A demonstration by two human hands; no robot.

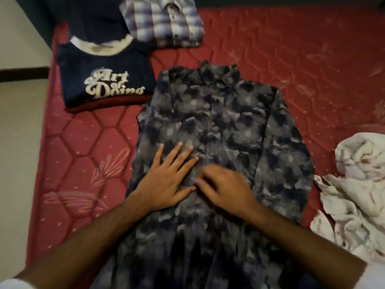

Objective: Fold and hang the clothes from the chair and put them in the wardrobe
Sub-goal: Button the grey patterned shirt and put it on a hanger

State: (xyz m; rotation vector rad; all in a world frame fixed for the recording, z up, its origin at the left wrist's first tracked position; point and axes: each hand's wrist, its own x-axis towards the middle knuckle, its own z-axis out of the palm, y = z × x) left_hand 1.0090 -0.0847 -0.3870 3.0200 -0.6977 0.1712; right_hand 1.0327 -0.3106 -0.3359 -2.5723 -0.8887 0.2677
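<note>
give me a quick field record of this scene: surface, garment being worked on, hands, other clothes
surface: red quilted mattress
garment in work: grey patterned button shirt, laid flat, front up, collar away from the person
left hand: flat on the shirt, fingers spread
right hand: resting on the shirt by the button line, blurred
folded: navy printed t-shirt at far left; plaid shirt beyond it
unfolded: crumpled white cloth at right
</note>
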